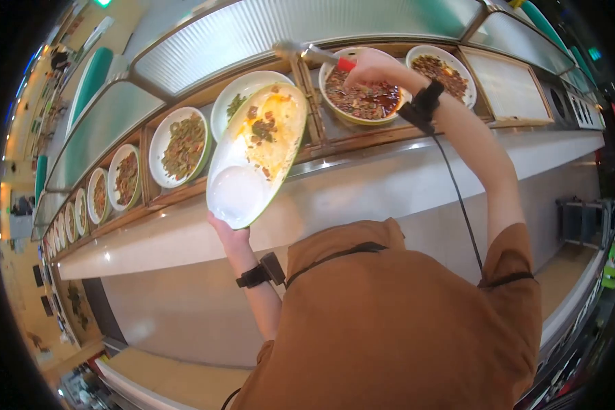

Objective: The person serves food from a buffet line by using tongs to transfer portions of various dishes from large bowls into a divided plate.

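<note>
My left hand (231, 236) grips the lower end of a large white serving dish (290, 137) with a green outer edge, held tilted in front of the counter. Orange oil and a few bits of food (263, 130) cling to its inside, and a smooth round white area shows near the lower end. Closed around the red grip of a metal serving utensil (321, 56), my right hand (370, 68) is over a bowl of chopped food in dark red sauce (362, 102). The utensil's blurred head points left, toward the glass.
Several bowls of food, such as one with green and brown pieces (178, 147), line the wooden-framed counter (154, 195). Ribbed glass panels (212, 51) stand behind them. Right of the sauce bowl are another filled bowl (441, 75) and a pale covered section (506, 85).
</note>
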A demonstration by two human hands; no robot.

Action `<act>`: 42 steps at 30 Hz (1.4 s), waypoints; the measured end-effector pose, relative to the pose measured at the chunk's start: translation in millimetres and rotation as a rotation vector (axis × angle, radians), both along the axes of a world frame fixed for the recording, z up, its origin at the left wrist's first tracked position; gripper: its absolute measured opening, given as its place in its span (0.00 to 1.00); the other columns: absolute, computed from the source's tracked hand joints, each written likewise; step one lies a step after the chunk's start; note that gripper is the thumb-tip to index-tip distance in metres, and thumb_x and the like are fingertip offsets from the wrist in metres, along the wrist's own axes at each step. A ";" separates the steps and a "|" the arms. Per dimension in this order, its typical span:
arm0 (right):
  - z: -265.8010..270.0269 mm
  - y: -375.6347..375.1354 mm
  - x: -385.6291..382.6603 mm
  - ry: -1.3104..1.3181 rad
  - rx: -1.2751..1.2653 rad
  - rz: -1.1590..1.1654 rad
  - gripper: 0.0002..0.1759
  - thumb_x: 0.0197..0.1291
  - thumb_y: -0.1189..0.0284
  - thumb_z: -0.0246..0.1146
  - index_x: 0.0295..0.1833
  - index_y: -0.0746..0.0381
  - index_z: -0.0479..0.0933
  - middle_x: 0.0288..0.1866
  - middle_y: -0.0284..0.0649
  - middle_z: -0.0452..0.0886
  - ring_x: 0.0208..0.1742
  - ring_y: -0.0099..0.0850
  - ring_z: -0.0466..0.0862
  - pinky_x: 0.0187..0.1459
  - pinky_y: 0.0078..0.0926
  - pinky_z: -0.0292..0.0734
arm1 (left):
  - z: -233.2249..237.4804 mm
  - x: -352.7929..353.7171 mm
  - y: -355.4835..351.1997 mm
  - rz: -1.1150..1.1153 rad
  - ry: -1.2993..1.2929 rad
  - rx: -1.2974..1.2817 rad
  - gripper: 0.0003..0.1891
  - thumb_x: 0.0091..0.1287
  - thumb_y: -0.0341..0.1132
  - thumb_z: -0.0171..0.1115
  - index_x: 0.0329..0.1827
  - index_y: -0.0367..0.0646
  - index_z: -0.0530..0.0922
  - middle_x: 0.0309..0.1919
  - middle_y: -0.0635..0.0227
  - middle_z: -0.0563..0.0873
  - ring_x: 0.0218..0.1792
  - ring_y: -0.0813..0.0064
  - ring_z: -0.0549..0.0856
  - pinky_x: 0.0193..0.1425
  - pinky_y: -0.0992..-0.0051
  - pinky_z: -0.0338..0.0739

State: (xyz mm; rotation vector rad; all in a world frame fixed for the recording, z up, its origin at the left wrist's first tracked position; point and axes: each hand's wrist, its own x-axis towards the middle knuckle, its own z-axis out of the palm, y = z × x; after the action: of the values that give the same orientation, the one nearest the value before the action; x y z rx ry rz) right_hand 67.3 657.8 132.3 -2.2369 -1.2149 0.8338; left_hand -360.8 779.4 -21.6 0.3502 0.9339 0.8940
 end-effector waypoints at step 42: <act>-78.6 -90.5 85.6 -0.639 -0.326 -0.083 0.19 0.33 0.72 0.73 0.35 0.68 0.83 0.36 0.53 0.85 0.41 0.48 0.86 0.44 0.40 0.82 | -0.3 2.3 0.5 -0.020 0.026 0.049 0.24 0.73 0.49 0.40 0.63 0.46 0.73 0.60 0.66 0.79 0.59 0.63 0.80 0.62 0.60 0.78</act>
State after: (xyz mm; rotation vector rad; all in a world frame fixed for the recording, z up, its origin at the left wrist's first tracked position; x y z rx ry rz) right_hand 152.8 567.3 53.6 -2.9341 -1.3013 0.2912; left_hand -358.5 779.9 -21.9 0.4128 0.9319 0.8968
